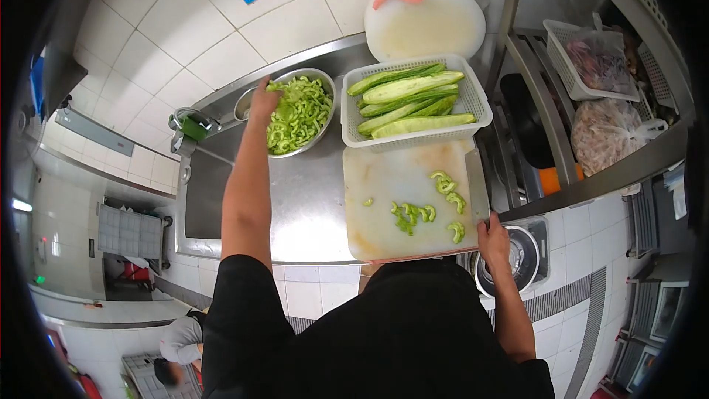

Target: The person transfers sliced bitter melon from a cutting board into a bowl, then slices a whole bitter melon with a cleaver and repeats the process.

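Tiled wall (177,26) behind round metal bowl (329,89) of curved green slices (301,114).

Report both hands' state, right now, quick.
Left hand: at the edge of the metal bowl of green slices; open or closed cannot be told.
Right hand: closed, holding the knife.

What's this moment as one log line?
Left hand: at metal bowl of green slices; Right hand: holding knife; Cutting board: loose slices; White basket: long green vegetables
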Available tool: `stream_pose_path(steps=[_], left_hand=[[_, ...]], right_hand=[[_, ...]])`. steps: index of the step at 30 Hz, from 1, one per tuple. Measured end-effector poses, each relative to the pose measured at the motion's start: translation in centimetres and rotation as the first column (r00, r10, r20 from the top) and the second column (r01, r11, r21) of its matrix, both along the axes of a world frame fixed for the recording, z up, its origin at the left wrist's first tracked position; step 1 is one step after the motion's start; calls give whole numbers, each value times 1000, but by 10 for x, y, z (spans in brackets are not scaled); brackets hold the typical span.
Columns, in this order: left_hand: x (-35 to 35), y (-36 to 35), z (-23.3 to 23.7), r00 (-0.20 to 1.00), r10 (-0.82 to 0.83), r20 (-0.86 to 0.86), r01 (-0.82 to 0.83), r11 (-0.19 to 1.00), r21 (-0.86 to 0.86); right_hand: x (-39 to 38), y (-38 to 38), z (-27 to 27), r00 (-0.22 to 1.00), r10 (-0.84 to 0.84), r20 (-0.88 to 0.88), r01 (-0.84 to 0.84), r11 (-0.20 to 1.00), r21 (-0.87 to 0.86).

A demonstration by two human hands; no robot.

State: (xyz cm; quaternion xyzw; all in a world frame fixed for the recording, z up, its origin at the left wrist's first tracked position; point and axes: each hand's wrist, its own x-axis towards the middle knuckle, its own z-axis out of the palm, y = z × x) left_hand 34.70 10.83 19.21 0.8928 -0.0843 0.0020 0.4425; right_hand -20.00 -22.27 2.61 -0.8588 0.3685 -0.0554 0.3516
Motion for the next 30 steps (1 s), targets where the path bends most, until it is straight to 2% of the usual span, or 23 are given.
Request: stream_pose_path(steps=[1, 2, 4, 5, 6, 8, 9, 11, 13, 14, 15, 16, 18, 19, 20, 22, 25, 27, 28, 30], left_hand=[[7, 2, 14, 994, 57, -97, -59, 998, -25], [13, 2, 26, 994, 56, -97, -59, 998, -24], [17, 1, 51, 999, 19, -29, -22, 997, -75], [7, -4, 58, 994, 89, 56, -89, 996, -3], [14, 0, 53, 995, 88, 53, -88, 996, -5], [35, 11, 37, 969, -122, 217, 52, 952, 300], [25, 4, 39, 995, -102, 5, 91, 903, 421], [45, 16, -28, 921, -354, 161, 207, 798, 566], [12, 2, -78, 927, -309, 212, 95, 740, 666], [-6, -3, -88, 960, -279, 3, 212, 737, 642], [-37, -9, -103, 939, -322, 123, 81, 554, 829], [-40, -4, -109, 938, -325, 121, 86, 556, 827], [-39, 7, -116, 954, -259, 151, 62, 664, 745], [-37, 15, -105, 944, -270, 187, 76, 734, 675], [-26, 25, -99, 946, -265, 188, 72, 735, 674], [9, 48, -89, 984, -123, 132, 29, 830, 556], [21, 68, -44, 992, -93, 80, 33, 829, 558], [25, 81, -31, 847, -319, 425, 26, 824, 566], [26, 83, -28, 849, -314, 424, 20, 823, 568], [25, 79, -25, 651, -224, 725, -112, 917, 384]], right_hand=[[1, 1, 0, 1000, -7, 20, 8, 1000, -19], [1, 2, 0, 1000, -8, 20, 8, 1000, -18], [2, 3, 5, 1000, -17, 8, 17, 1000, 20], [2, 2, 3, 1000, -17, 6, 17, 1000, 19], [2, 1, -1, 1000, -13, 4, 13, 1000, 17], [2, 2, 0, 1000, -11, -4, 11, 1000, 15], [3, 3, 8, 1000, -5, -18, 5, 1000, 5], [5, 6, 14, 999, -4, -37, 4, 1000, -8], [6, 8, 17, 999, -10, -31, 9, 1000, -15], [5, 8, 16, 999, -13, -36, 12, 1000, -18], [5, 8, 13, 999, -11, -33, 10, 1000, -30], [6, 9, 13, 1000, -9, -29, 8, 999, -42], [7, 10, 15, 1000, -18, -21, 17, 999, -49], [5, 12, 17, 1000, -15, -12, 15, 999, -51], [6, 12, 19, 1000, -10, -11, 10, 999, -52], [8, 11, 23, 998, -7, -67, 9, 999, 32], [9, 9, 18, 995, -25, -93, 27, 1000, 13], [8, 7, 13, 999, -4, -51, 3, 1000, -15], [8, 7, 10, 1000, 8, -10, -8, 999, -47], [11, 7, 4, 1000, 14, -10, -15, 998, -57]])
